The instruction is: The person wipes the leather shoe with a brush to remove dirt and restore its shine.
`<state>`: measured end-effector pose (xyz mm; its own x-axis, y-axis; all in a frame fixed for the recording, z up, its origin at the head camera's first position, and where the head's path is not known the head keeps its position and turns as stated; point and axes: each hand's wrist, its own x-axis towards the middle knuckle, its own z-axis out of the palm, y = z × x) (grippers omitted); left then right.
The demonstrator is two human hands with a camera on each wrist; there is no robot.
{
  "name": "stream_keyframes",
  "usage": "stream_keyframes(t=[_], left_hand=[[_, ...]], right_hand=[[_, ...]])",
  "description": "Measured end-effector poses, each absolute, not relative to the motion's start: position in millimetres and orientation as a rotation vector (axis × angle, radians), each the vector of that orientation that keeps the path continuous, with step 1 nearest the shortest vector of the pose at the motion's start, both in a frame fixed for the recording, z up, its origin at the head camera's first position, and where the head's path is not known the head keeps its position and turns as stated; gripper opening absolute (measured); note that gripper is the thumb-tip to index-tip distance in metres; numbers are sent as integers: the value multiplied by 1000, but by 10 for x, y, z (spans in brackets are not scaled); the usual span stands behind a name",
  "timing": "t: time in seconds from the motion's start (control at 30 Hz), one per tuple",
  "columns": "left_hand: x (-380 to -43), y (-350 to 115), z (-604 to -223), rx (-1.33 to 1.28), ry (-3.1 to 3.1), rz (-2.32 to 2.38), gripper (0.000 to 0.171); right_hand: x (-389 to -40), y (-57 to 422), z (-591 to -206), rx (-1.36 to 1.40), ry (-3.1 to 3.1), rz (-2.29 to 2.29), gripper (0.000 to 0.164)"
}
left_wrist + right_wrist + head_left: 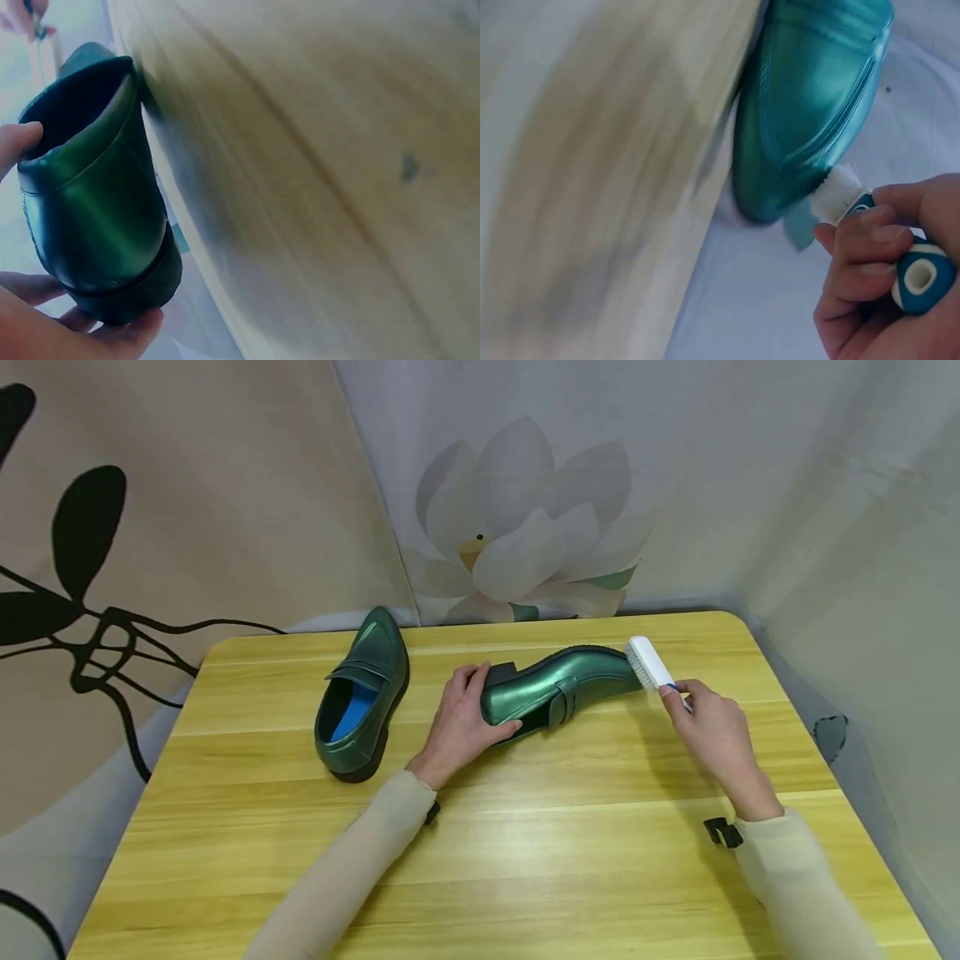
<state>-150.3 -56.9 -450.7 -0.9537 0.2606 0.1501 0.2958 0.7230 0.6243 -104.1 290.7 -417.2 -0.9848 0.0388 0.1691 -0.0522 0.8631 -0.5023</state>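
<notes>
A shiny green loafer (600,674) lies tipped on its side, its toe toward the right and its opening facing the person. My left hand (467,714) grips it at the heel; in the left wrist view the thumb hooks over the rim of the loafer (105,210) and the other fingers lie under the heel block. In my right hand (708,727) is a white and blue scrub brush (648,662), held by its handle. The bristles of the brush (838,191) are right at the toe edge of the shoe in the right wrist view.
The matching green loafer (363,702), with a blue insole, stands upright to the left of my left hand. Both shoes are on a wood-grain table (525,860). A floral curtain (525,510) hangs behind the table's back edge.
</notes>
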Motion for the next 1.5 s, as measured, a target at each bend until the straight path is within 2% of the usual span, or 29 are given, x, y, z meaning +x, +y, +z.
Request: stream_keyframes(t=[0.4, 0.53, 0.8, 1.0, 1.5], left_hand=[[-1476, -560, -4569, -433, -2954, -1031, 103], [-1485, -598, -4527, -469, -3020, -976, 107], [-1494, -730, -4414, -515, -3214, -910, 126], [-1493, -747, -4427, -513, -3182, -899, 122], [-1426, -622, -4368, -665, -2879, -961, 115]], right_hand=[[-1149, 2270, -4126, 236, -2736, 566, 40], [-1133, 2362, -4107, 161, -2771, 564, 42], [-1040, 2873, -4160, -24, -2842, 635, 50], [-1049, 2980, -4209, -55, -2864, 654, 51], [-1047, 2366, -4091, 253, -2722, 508, 38]])
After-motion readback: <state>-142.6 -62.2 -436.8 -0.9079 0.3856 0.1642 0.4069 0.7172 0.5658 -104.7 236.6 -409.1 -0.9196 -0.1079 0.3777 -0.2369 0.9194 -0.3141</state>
